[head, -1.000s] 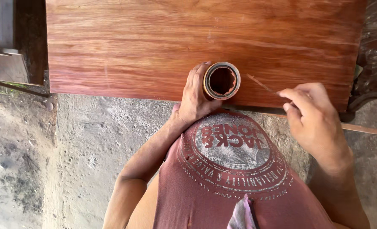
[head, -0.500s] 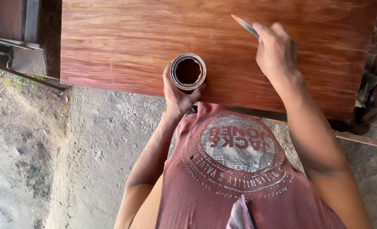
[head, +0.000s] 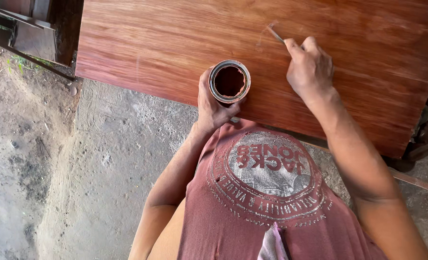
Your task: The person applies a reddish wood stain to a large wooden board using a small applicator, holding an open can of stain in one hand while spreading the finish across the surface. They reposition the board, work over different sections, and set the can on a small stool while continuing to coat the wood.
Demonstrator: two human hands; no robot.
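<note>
A broad, reddish-brown wooden panel with a glossy streaked grain (head: 165,53) fills the upper part of the view and serves as the landmark here. Over its near edge, the left hand (head: 213,107) wraps closed around a small round metal tin with a stained rim and dark red-brown liquid inside (head: 229,82); the fingers curl round the tin's left and near sides, and the tin is upright, its open mouth facing up. Whether the tin's base rests on the panel or is held just above it cannot be told.

To the right of the tin, and farther in over the panel, the right hand (head: 309,67) is closed in a pinch on a thin, pale stick-like tool (head: 275,34). The tool slants up and to the left from the fingertips, and its far tip meets the panel's surface at a faint, dull smear in the finish. Whether the tip carries bristles is too small to tell.

Below the panel's near edge lies rough grey concrete ground (head: 108,159), giving way to bare dirt farther left. Beyond the panel's left corner stand dark weathered timber pieces (head: 26,33). The person wears a faded red sleeveless shirt with a round printed emblem (head: 267,192), just below the panel's near edge.
</note>
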